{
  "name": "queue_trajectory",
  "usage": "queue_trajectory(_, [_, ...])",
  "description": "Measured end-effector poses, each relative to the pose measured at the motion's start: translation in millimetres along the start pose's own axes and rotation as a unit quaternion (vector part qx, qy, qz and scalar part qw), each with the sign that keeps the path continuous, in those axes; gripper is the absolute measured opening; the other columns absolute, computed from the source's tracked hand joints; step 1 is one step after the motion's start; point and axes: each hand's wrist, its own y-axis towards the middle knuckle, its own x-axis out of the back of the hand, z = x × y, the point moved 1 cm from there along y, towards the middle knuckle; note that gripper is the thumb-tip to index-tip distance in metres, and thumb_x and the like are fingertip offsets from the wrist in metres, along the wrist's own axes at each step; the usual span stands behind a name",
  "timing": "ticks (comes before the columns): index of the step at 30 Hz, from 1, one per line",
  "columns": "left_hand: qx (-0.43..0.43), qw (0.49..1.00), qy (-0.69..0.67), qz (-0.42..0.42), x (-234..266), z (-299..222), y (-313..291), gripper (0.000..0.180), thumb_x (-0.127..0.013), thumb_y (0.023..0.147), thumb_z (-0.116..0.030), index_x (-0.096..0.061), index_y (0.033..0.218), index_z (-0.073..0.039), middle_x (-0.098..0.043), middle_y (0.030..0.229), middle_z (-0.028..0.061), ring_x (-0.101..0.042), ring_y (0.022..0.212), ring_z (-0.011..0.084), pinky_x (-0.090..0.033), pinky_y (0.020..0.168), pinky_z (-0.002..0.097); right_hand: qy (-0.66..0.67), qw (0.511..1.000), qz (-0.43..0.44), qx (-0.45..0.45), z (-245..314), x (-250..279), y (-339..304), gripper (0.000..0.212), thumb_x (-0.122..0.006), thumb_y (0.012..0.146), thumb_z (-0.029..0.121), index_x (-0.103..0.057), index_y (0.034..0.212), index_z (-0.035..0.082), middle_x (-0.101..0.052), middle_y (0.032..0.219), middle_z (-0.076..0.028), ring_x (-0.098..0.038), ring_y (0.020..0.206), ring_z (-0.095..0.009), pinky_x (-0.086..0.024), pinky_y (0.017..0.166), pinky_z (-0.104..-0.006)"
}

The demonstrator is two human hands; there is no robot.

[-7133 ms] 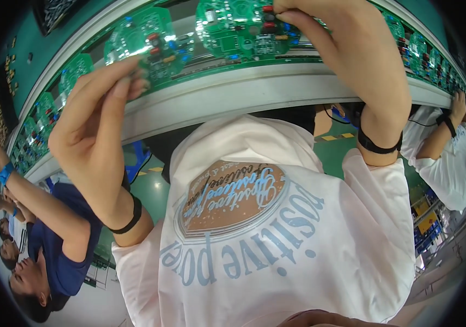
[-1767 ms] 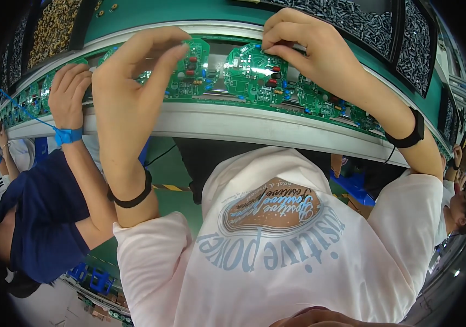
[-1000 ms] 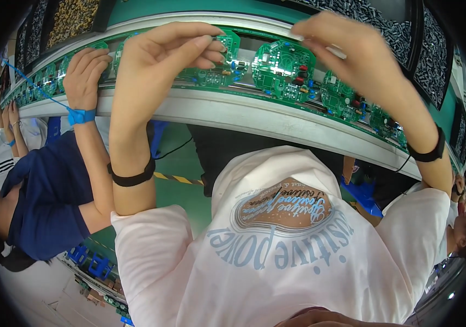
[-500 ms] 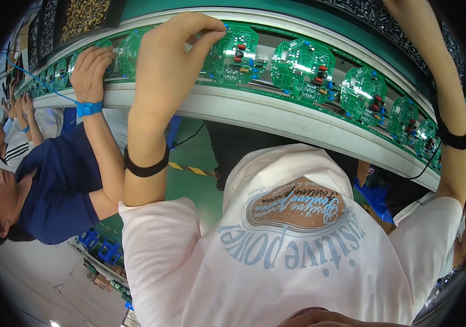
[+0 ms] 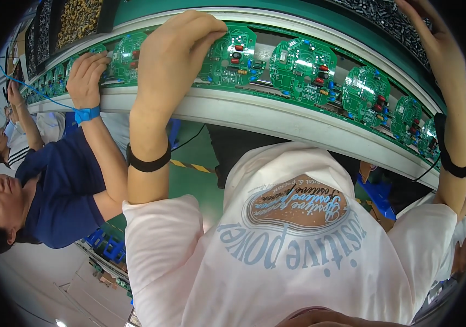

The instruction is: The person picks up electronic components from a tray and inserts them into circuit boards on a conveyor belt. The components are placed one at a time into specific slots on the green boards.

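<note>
My left hand is over the row of green circuit boards, with a black band on its wrist. Its thumb and forefinger come together at the upper left corner of one circuit board; whatever may be between the tips is too small to make out. That board carries red, black and blue parts. My right hand, its wrist also banded in black, is raised at the far right beside a bin of small dark parts. Its thumb and fingers stand apart, partly cut off by the upper edge, and I see nothing held.
A pale rail runs along the near side of the boards. More boards continue right. Bins of yellowish parts and grey parts stand at the upper left. At my left, a co-worker's hand with a blue wrist strap is over the boards.
My right hand has come lower and further into view at the upper right. My left hand has barely moved, its fingertips staying at the same board. The co-worker's hand has shifted slightly left.
</note>
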Motion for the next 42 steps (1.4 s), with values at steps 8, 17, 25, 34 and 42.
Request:
queue_trajectory(8, [0.005,0.992,0.127,0.015,1.0,-28.0,1.2,0.019,-0.071,0.087,-0.010,-0.072,0.105,-0.009,-0.066,0.092,0.0090,-0.066,0.085,0.0304,-0.053,0.070,0.0388,0.397,0.888,0.092,-0.214,9.9,0.2,-11.0,0.014,-0.062,0.102,0.004,-0.070,0.110,-0.004,-0.073,0.087,-0.008,-0.073,0.078,-0.015,-0.062,0.072,-0.0280])
queue_trajectory(17, [-0.117,0.979,0.164,-0.024,2.9,-55.5,74.1,0.018,-0.070,0.094,-0.007,-0.073,0.112,-0.006,-0.074,0.100,0.0118,-0.071,0.084,0.0280,-0.055,0.073,0.0324,0.541,0.808,0.135,-0.192,11.0,-18.1,-41.0,0.018,-0.064,0.099,0.004,-0.070,0.115,-0.002,-0.075,0.094,-0.010,-0.074,0.085,-0.018,-0.061,0.076,-0.0274])
queue_trajectory(25, [-0.101,0.990,0.087,-0.039,-60.1,-29.3,163.3,0.012,-0.077,0.079,-0.012,-0.072,0.084,-0.002,-0.072,0.086,0.0178,-0.070,0.089,0.0385,-0.056,0.079,0.0473,0.506,0.846,0.127,-0.110,26.3,-35.6,-62.5,0.020,-0.067,0.095,0.002,-0.070,0.115,0.003,-0.074,0.099,-0.010,-0.074,0.094,-0.021,-0.058,0.080,-0.0293])
queue_trajectory(34, [-0.161,0.977,0.043,-0.129,-61.4,-35.5,172.3,0.016,-0.069,0.084,-0.014,-0.071,0.079,0.000,-0.070,0.081,0.0214,-0.070,0.083,0.0399,-0.056,0.075,0.0473,0.276,0.945,0.151,0.088,66.2,-66.3,-61.5,0.009,-0.073,0.086,-0.002,-0.073,0.095,0.000,-0.068,0.102,-0.009,-0.069,0.089,-0.023,-0.056,0.077,-0.0327])
queue_trajectory(42, [-0.098,0.983,-0.072,-0.134,-9.1,-69.4,111.7,0.018,-0.062,0.089,-0.012,-0.067,0.085,0.005,-0.065,0.072,0.0221,-0.064,0.068,0.0375,-0.051,0.064,0.0421,0.200,0.960,0.119,0.155,66.0,-81.9,-66.9,0.012,-0.075,0.079,0.001,-0.071,0.090,0.001,-0.062,0.102,-0.008,-0.063,0.093,-0.028,-0.052,0.080,-0.0380])
